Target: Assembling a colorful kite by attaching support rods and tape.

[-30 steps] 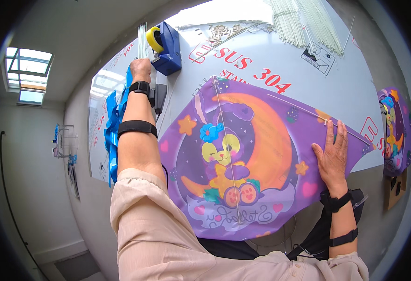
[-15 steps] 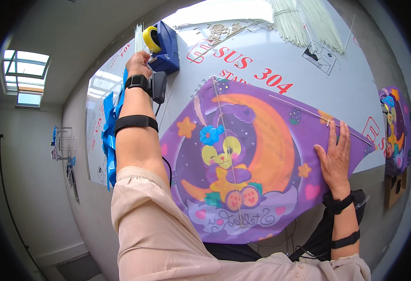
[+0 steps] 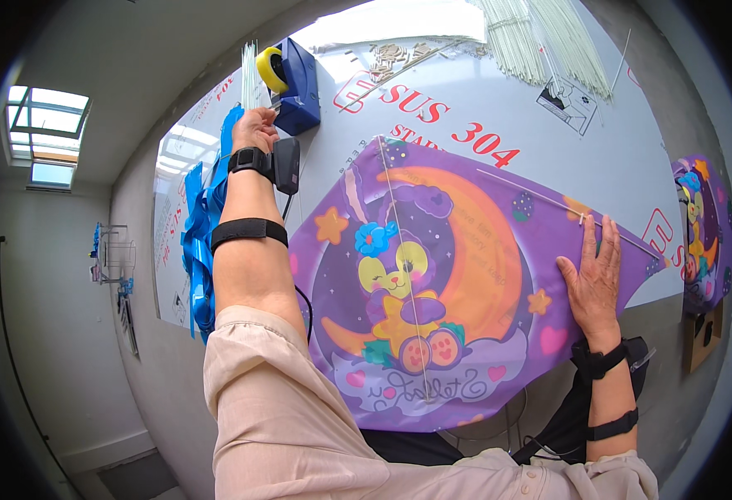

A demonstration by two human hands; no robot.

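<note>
A purple kite (image 3: 487, 367) printed with a cartoon rabbit, an orange crescent moon and stars lies spread over the near side of the table. One thin rod (image 3: 397, 217) runs down its middle and another rod (image 3: 537, 197) lies along its upper right edge. My right hand (image 3: 592, 279) rests flat on the kite's right part, fingers stretched, tips close to that edge rod. At the far left, my left hand (image 3: 255, 131) is closed at the front of a blue tape dispenser (image 3: 301, 87) with a yellow-cored roll (image 3: 271, 69). What its fingers pinch is too small to make out.
Blue ribbon-like strips (image 3: 203, 250) hang at the table's left edge. Bundles of pale thin rods (image 3: 512, 42) and a scatter of short tube pieces (image 3: 392, 57) lie at the far side. Another purple printed kite (image 3: 703, 233) is beyond the right edge.
My left hand has drawn back slightly toward me from the tape dispenser, its fingers now lower at the dispenser's front. My right hand has stayed almost still on the kite.
</note>
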